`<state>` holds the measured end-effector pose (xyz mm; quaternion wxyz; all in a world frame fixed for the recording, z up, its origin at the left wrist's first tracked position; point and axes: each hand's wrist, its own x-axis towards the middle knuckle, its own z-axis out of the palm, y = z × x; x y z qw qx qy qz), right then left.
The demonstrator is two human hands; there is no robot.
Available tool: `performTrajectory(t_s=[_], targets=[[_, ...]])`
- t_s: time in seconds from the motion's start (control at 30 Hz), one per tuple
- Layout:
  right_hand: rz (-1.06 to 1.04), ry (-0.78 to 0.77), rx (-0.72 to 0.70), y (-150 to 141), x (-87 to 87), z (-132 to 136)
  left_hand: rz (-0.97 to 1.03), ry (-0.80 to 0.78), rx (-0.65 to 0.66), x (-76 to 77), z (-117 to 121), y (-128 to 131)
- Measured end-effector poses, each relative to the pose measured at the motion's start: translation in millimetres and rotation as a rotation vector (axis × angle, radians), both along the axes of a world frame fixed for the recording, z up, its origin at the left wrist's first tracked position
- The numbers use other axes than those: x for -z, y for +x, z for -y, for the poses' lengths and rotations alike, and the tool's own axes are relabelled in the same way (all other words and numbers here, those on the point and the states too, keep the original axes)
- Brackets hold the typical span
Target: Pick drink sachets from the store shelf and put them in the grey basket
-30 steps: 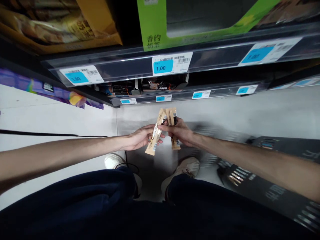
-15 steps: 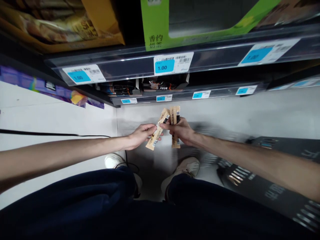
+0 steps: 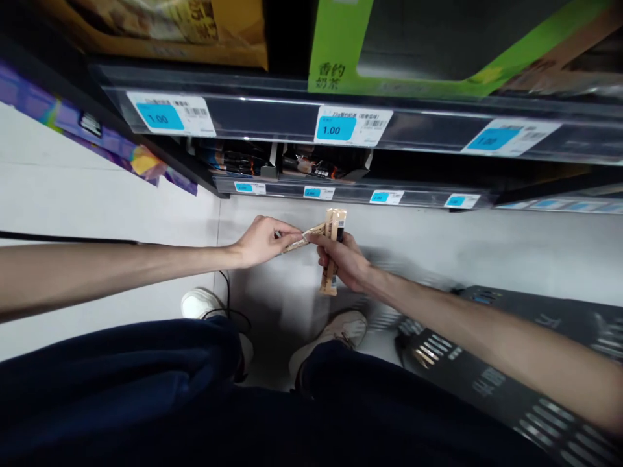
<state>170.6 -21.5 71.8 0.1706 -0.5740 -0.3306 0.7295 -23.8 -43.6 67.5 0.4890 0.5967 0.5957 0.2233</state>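
Over the floor in front of the shelf, my left hand [image 3: 263, 240] pinches the left part of a slim beige stick packet [image 3: 316, 230] between thumb and fingers. That packet lies slanted, seen nearly edge-on, its right end against the other packets. My right hand [image 3: 346, 259] is wrapped round beige stick packets [image 3: 335, 224] standing lengthwise to the shelf, with dark panels on them; how many are there I cannot tell. The right thumb reaches left to the slanted packet. The right fingers partly hide the held packets.
Price labels line two shelf edges [image 3: 267, 120]. A green box [image 3: 335, 78] and a yellow pack [image 3: 233, 45] stand above; open cartons [image 3: 321, 162] of dark packets sit below. A dark grey basket [image 3: 467, 337] is at right, shoes [image 3: 348, 327] and a black cable [image 3: 228, 292] below.
The left packet has turned from a steep slant with its front showing to a flatter, edge-on position. My left hand has moved slightly left and up. The basket appears shifted left.
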Motion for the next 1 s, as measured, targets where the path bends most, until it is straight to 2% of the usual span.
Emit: performTrajectory(t_s=[0.1,0.33,0.5,0.6,1.0], targets=[[-0.046,-0.027,-0.007,0,0.1,0,0.023,0.013,-0.008,0.0,0,-2],[-0.096,-0.073,-0.004,2,-3.3,5,0.097,-0.068,-0.026,2.6,3,-3],[-0.179,-0.063,0.039,4,-9.3,8,0.356,-0.291,-0.138,2.3,5,-3],[-0.235,-0.072,0.077,6,-10.7,10,0.457,-0.378,-0.149,-1.0,7,-5],[-0.209,-0.073,0.065,7,-11.7,11,0.497,-0.386,-0.177,1.2,9,-6]])
